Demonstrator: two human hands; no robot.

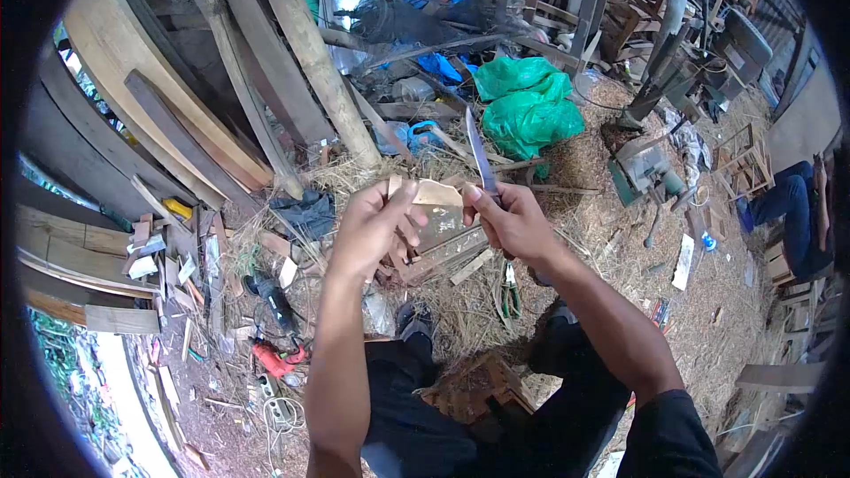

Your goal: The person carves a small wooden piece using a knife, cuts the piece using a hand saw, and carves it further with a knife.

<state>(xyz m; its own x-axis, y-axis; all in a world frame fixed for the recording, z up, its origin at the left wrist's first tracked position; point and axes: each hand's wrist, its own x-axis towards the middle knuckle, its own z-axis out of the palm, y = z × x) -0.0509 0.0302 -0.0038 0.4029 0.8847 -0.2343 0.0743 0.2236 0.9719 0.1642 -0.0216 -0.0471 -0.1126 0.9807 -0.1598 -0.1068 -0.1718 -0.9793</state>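
Note:
Both my hands are raised in front of me, close together. My left hand [374, 228] pinches the left end of a short, pale strip of wood [437, 195] between thumb and fingers. In my right hand [515, 223] is a knife [479, 152], its long blade pointing up and away from me. My right thumb lies at the strip's right end, beside the base of the blade. Behind and below the strip, scrap wooden boards [443, 252] lie on the straw-covered ground. Pliers with green handles [509, 290] lie below my right hand.
A green plastic bag [531, 106] sits ahead, with a machine [651, 168] to its right. Tall planks [314, 62] lean at the left. A red power tool [276, 358] and a power strip [280, 409] lie at lower left. Another person's legs [788, 212] show at far right.

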